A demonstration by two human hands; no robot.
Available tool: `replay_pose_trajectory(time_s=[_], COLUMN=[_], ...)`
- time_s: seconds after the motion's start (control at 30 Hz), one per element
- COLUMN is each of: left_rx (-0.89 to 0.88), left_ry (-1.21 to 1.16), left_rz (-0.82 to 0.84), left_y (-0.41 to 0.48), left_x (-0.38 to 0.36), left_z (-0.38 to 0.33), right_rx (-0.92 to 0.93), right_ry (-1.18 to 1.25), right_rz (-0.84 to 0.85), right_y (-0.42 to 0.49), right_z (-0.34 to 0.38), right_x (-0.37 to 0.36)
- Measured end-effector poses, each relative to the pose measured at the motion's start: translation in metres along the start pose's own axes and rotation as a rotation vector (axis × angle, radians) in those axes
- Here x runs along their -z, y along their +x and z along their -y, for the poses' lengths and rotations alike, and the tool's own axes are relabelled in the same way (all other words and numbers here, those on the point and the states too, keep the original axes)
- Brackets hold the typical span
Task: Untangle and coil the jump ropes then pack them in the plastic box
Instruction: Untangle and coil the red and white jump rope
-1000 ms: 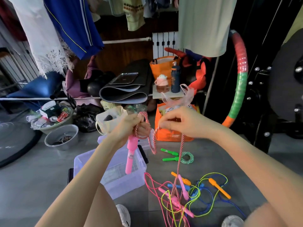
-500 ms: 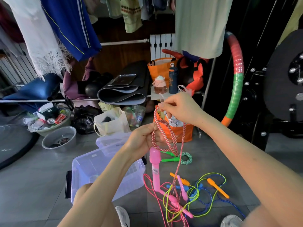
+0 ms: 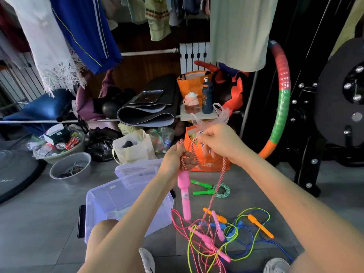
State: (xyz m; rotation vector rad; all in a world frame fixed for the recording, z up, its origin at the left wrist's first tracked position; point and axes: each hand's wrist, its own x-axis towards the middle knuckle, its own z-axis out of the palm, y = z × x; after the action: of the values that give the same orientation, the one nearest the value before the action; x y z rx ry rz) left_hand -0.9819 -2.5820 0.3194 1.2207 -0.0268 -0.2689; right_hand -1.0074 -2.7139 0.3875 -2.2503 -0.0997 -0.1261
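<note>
The left grip (image 3: pixel 171 162) holds loops of the pink-white rope (image 3: pixel 221 173), pink handle (image 3: pixel 184 196) dangling; the right grip (image 3: pixel 220 141) pinches it high to form another loop.

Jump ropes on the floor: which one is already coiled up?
The green-handled rope: its cord lies in a small ring, apart from the loose tangle of pink, yellow and blue ropes.

We count 1 pink-handled rope (image 3: pixel 184 194) up, 1 green rope (image 3: pixel 223 191) far, 3 tangled ropes (image 3: pixel 218 226) nr right = 5 tot. Plus 1 plastic box (image 3: pixel 122 196) nr left, 2 basins (image 3: pixel 82 170) far left, 1 hoop (image 3: pixel 281 99) far right.
</note>
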Motion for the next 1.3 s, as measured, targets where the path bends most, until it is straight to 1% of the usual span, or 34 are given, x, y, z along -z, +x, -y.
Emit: replay_pose_trajectory(time_s=[0.07,0.13,0.2,0.27,0.4,0.5,0.57,0.63,0.7,0.77,0.8,0.83,0.9,0.97,1.0,1.03,1.07,1.13,1.17,1.23,1.3], left_rx=[-0.031,-0.007,0.064,0.125,0.209,0.220,0.213,0.210,0.192,0.168,0.173,0.189,0.232,0.271,0.297,0.321,0.336,0.339,0.330,0.322,0.344], left_ry=[0.079,0.113,0.076,0.030,-0.113,-0.074,-0.091,-0.196,-0.282,-0.306,-0.319,-0.328,-0.300,-0.218,-0.184,-0.165,-0.160,-0.194,-0.220,-0.223,-0.107], left_rz=[-0.003,0.081,0.210,0.291,0.359,0.381,0.389,0.396,0.406,0.445,0.481,0.533,0.621,0.637,0.643,0.640,0.624,0.580,0.561,0.480,0.342], left_y=[0.003,0.001,-0.006,-0.013,-0.021,-0.020,-0.019,-0.019,-0.019,-0.019,-0.019,-0.018,-0.017,-0.017,-0.018,-0.020,-0.021,-0.020,-0.019,-0.015,-0.010], left_x=[0.006,0.007,0.003,0.000,0.002,0.008,0.013,0.019,0.026,0.035,0.040,0.045,0.055,0.061,0.061,0.061,0.060,0.057,0.056,0.052,0.051], left_z=[0.000,-0.002,-0.004,-0.005,-0.004,-0.003,-0.004,-0.009,-0.014,-0.021,-0.024,-0.027,-0.033,-0.036,-0.036,-0.035,-0.033,-0.030,-0.029,-0.028,-0.023], right_rx=[-0.056,-0.099,-0.104,-0.117,-0.128,-0.081,-0.052,-0.035,-0.020,-0.007,-0.009,-0.021,-0.081,-0.185,-0.220,-0.233,-0.218,-0.176,-0.153,-0.039,0.137], right_ry=[0.100,0.183,0.180,0.209,0.218,0.177,0.155,0.178,0.220,0.216,0.198,0.186,0.241,0.334,0.316,0.249,0.150,-0.080,-0.141,-0.117,0.000], right_rz=[0.071,0.092,0.057,0.012,-0.052,-0.057,-0.068,-0.039,0.053,0.136,0.144,0.123,0.010,-0.153,-0.227,-0.286,-0.323,-0.338,-0.347,-0.387,-0.446], right_y=[-0.004,-0.004,-0.002,0.003,0.008,0.009,0.010,0.009,0.003,-0.005,-0.009,-0.012,-0.015,-0.019,-0.021,-0.024,-0.026,-0.028,-0.026,-0.018,-0.010], right_z=[0.006,0.010,0.012,0.008,-0.002,-0.014,-0.025,-0.035,-0.046,-0.064,-0.077,-0.091,-0.121,-0.145,-0.155,-0.163,-0.169,-0.169,-0.161,-0.123,-0.061], right_x=[0.011,0.016,0.016,0.015,0.017,0.019,0.023,0.029,0.034,0.036,0.036,0.034,0.031,0.027,0.023,0.018,0.013,0.001,-0.002,0.001,0.021])
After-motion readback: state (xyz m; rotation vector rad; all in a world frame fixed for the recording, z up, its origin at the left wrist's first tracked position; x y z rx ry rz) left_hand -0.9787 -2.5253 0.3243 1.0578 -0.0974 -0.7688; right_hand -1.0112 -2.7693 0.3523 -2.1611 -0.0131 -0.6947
